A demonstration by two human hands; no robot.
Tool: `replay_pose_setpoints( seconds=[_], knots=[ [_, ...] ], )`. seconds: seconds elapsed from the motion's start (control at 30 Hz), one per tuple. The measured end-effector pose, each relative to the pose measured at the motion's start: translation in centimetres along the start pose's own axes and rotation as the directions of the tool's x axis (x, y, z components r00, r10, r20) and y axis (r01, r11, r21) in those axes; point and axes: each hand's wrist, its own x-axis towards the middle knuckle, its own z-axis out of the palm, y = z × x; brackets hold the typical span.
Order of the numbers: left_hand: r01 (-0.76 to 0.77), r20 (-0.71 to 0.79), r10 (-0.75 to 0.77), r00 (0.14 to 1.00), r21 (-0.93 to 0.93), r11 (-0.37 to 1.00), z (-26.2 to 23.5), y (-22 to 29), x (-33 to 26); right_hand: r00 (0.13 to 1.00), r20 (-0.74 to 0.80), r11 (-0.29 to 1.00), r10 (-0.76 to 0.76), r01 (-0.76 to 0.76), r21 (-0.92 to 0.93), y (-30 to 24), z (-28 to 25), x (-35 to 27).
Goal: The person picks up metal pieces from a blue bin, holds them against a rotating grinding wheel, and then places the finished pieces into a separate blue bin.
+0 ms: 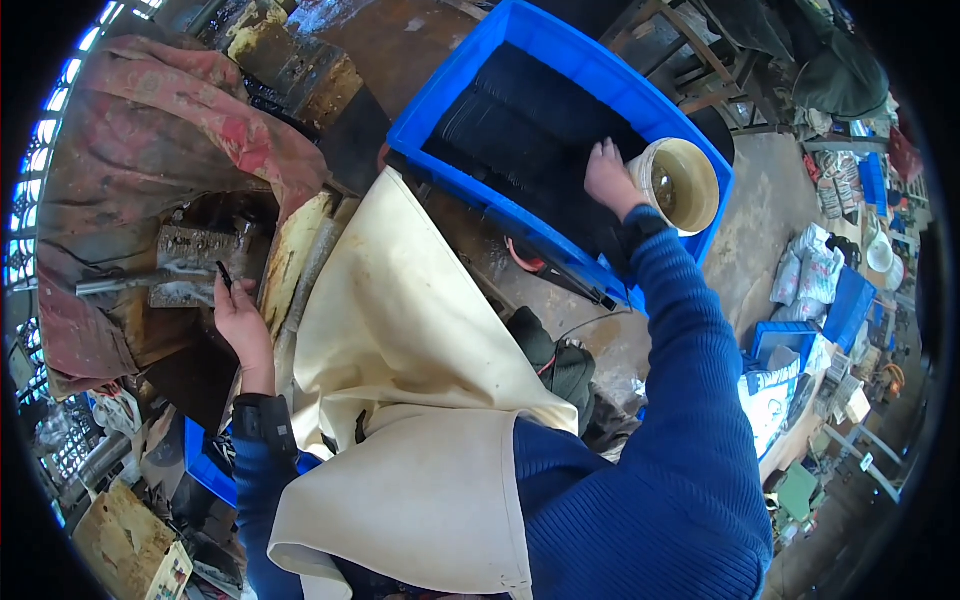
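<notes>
My left hand pinches a small, thin dark piece, its kind too small to tell. The hand is beside a wet metal block with a metal bar running out to its left. My right hand reaches into a blue plastic crate, its fingers curled down over rows of thin black pieces packed close together. What those fingers grip, if anything, is hidden. Right beside this hand, a cream bucket with murky liquid stands in the crate's right end.
A stained reddish cloth drapes over the machine around the block. My cream apron spreads between the machine and the crate. White sacks and a blue bin stand on the floor at right. A wooden stool is behind the crate.
</notes>
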Motion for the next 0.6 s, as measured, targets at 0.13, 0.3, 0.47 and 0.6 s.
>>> replay_pose_setpoints(
  seconds=[0.13,0.3,0.47,0.6],
  knots=[
    [0.034,0.032,-0.036,0.999,0.055,0.998,0.0,0.3,0.2,0.957,0.209,0.978,0.203,-0.21,0.009,0.3,-2.8,3.0],
    [-0.013,0.009,0.013,1.0,0.029,0.999,0.1,-0.2,0.1,0.833,0.452,0.921,0.32,-0.385,0.056,0.3,-3.1,5.5],
    [0.014,0.011,-0.015,1.0,0.01,1.0,0.2,-0.3,0.0,0.838,0.35,0.895,0.419,-0.445,-0.006,0.3,-0.1,6.2],
    [0.066,0.045,-0.067,0.997,0.027,0.997,0.1,0.7,-0.1,0.81,0.389,0.888,0.438,-0.457,-0.048,-0.1,-0.9,6.0]
  ],
)
